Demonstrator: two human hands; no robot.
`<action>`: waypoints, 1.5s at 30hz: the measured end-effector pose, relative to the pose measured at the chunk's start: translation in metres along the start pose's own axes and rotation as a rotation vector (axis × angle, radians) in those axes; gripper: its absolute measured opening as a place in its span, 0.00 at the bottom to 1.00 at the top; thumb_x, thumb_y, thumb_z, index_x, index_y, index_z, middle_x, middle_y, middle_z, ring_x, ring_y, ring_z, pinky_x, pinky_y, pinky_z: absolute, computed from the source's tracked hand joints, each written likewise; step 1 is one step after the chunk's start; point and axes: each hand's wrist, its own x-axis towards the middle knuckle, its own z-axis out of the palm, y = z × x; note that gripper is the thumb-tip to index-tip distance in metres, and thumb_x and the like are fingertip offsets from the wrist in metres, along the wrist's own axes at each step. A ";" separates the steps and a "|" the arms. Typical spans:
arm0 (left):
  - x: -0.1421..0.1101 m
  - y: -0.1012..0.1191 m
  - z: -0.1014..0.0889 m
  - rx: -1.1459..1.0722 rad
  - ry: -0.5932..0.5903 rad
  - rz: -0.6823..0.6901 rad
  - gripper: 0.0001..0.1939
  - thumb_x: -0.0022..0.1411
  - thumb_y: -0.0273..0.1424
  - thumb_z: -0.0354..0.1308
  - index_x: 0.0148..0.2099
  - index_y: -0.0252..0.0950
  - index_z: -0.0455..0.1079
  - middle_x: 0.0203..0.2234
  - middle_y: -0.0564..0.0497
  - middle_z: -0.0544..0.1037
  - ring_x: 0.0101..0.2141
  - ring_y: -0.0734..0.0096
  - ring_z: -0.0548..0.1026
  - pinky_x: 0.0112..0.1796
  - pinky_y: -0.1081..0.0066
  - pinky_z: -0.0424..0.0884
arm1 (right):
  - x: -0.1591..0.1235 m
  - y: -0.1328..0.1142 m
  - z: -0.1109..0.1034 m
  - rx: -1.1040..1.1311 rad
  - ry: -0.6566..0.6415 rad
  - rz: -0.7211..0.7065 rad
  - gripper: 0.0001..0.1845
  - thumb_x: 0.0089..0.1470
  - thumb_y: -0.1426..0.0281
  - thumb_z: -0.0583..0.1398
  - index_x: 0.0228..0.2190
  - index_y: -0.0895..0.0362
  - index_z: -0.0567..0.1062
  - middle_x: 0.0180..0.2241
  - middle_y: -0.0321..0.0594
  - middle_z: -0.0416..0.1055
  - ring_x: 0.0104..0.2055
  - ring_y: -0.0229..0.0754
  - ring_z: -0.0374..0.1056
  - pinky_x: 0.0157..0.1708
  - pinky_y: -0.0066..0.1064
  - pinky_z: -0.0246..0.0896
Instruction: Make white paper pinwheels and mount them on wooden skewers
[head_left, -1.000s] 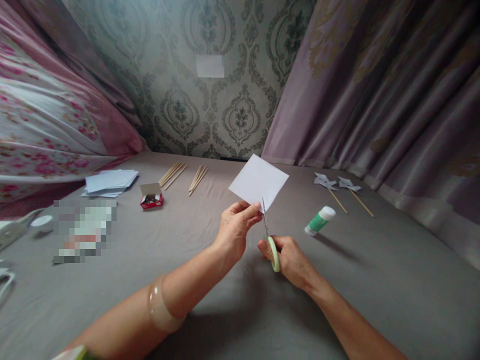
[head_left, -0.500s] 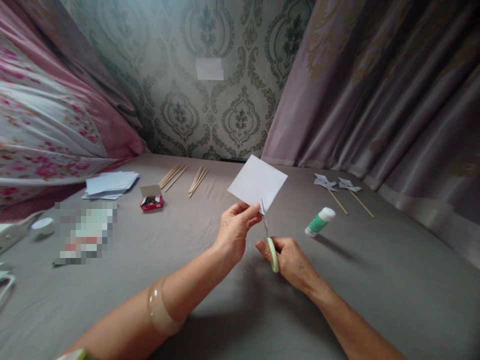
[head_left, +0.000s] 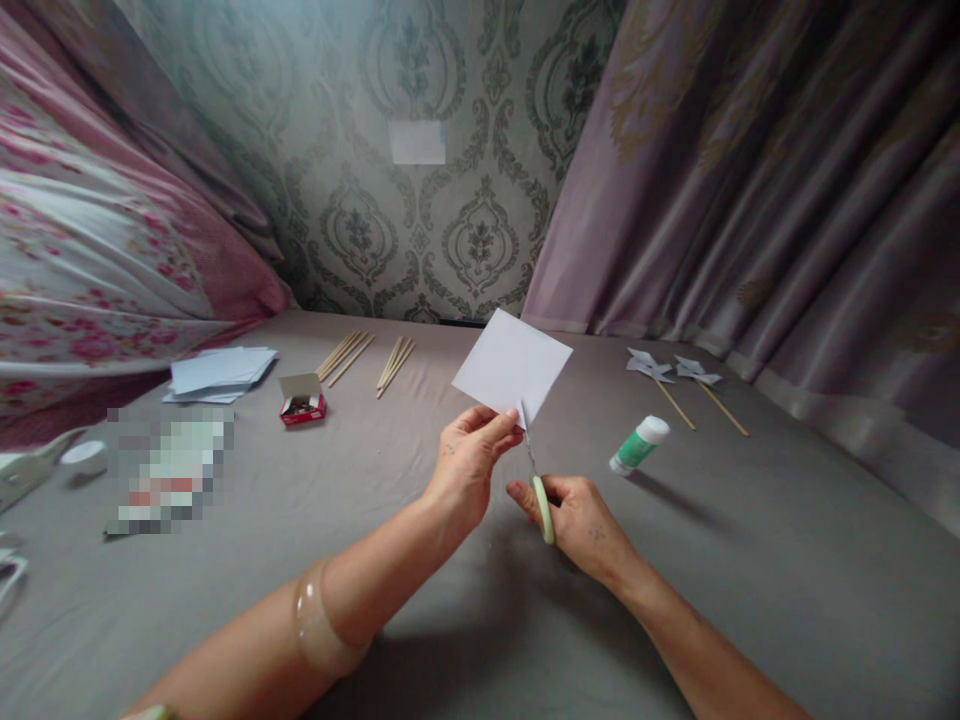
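My left hand (head_left: 469, 462) pinches the near corner of a white paper square (head_left: 511, 367) and holds it up over the grey sheet. My right hand (head_left: 579, 520) is closed round the pale green handles of a pair of scissors (head_left: 537, 480). The blades point up and meet the paper's lower edge right beside my left thumb. A clear bangle sits on my left forearm.
A green-and-white glue stick (head_left: 639, 444) lies right of my hands. Two paper pinwheels on sticks (head_left: 679, 378) lie behind it. At the back left are wooden sticks (head_left: 366, 358), a small red box (head_left: 301, 400) and a stack of white paper (head_left: 219, 371). Curtains hang on the right.
Both hands, the paper and the scissors have shifted slightly left; the grips are unchanged.
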 end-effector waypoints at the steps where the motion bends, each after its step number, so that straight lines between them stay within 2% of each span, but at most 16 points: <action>1: 0.000 0.000 0.000 -0.001 0.000 0.001 0.15 0.36 0.30 0.72 0.24 0.30 0.70 0.21 0.53 0.74 0.24 0.78 0.72 0.32 0.75 0.68 | 0.000 0.000 0.000 0.000 -0.001 0.003 0.28 0.48 0.46 0.56 0.15 0.57 0.62 0.17 0.31 0.49 0.22 0.33 0.46 0.21 0.28 0.41; 16: -0.008 -0.009 0.002 0.024 -0.035 -0.041 0.15 0.38 0.31 0.71 0.25 0.31 0.69 0.21 0.53 0.73 0.24 0.78 0.71 0.33 0.73 0.67 | 0.001 0.005 -0.001 0.054 0.041 -0.030 0.27 0.49 0.47 0.57 0.17 0.58 0.64 0.17 0.30 0.51 0.22 0.33 0.48 0.22 0.28 0.44; 45: -0.007 -0.008 0.002 0.016 -0.022 -0.034 0.14 0.38 0.30 0.71 0.23 0.31 0.69 0.21 0.53 0.73 0.24 0.77 0.71 0.33 0.73 0.68 | 0.000 0.000 -0.002 0.030 0.066 0.008 0.30 0.49 0.45 0.55 0.15 0.58 0.63 0.16 0.30 0.49 0.22 0.33 0.47 0.21 0.28 0.43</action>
